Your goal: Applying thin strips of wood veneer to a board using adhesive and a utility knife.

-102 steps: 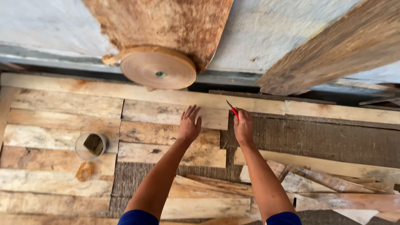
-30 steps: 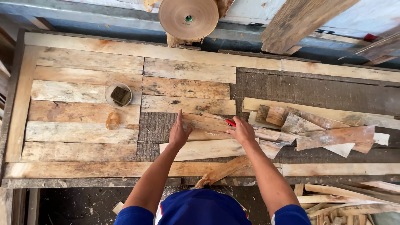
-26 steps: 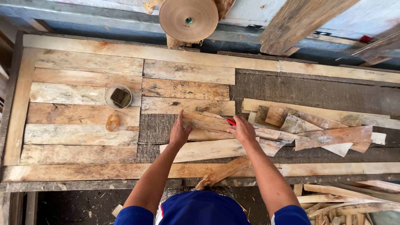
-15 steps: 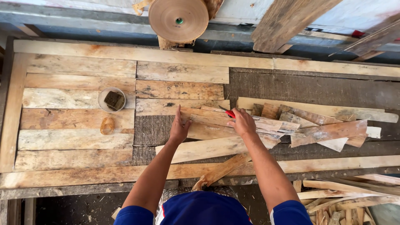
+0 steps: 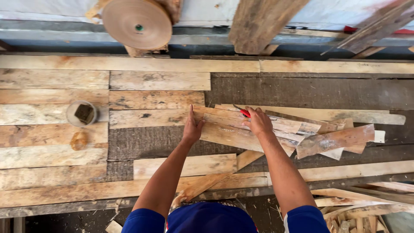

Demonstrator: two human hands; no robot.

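Left hand (image 5: 192,128): flat, fingers straight and together, palm pressed on the left end of a wood strip (image 5: 228,129).
Right hand (image 5: 258,122): closed around a red-handled tool (image 5: 242,111), knuckles resting on the same strip; whether it is a knife or a cutter, I cannot tell.
Wood strip: lies under both hands, long axis left to right with a slight tilt, its right end tucked into the pile of offcuts (image 5: 332,138).
Nearer hand: the left covers the strip's free end; the right sits toward its middle.
Laid boards (image 5: 155,99): rows to the left, just beside the strip.
Cup (image 5: 82,113): well left, holding a dark block.
Paper roll (image 5: 137,23): above, at the far edge.
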